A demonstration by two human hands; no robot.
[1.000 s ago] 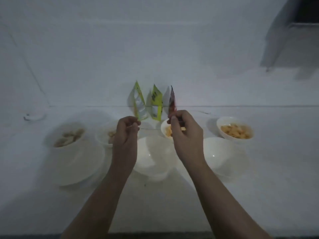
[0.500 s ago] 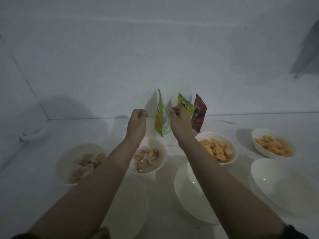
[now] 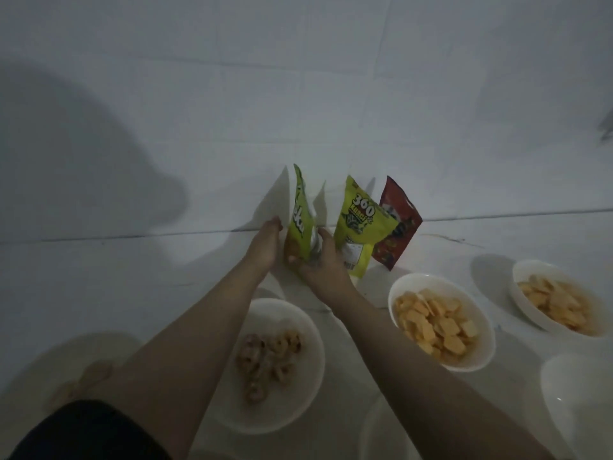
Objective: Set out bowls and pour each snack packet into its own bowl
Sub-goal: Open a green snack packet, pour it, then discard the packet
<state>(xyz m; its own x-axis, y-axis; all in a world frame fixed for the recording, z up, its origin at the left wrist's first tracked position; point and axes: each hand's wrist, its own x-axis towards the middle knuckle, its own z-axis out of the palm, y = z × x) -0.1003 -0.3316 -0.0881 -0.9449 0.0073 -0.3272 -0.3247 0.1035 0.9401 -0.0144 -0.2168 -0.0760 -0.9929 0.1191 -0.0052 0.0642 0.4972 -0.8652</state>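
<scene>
Green packet (image 3: 300, 224): glossy foil pouch, upright on the white surface (image 3: 132, 260) by the wall.
Left hand (image 3: 265, 244): fingers extended, flat against the packet's left side.
Right hand (image 3: 323, 260): curled around the packet's lower right edge, grasping it.
Yellow packet (image 3: 360, 224): upright just right of the green one.
Red packet (image 3: 399, 224): behind it.
Ring-snack bowl (image 3: 298, 376): round, white, smooth.
Chip bowl (image 3: 464, 356): same, holds orange squares.

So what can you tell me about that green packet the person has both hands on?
The green packet is a glossy pouch with white lettering, standing upright on the white surface by the wall, leftmost of three packets. The right hand grips its lower part; the left hand touches its left side. Whether it is opened cannot be told.
</scene>
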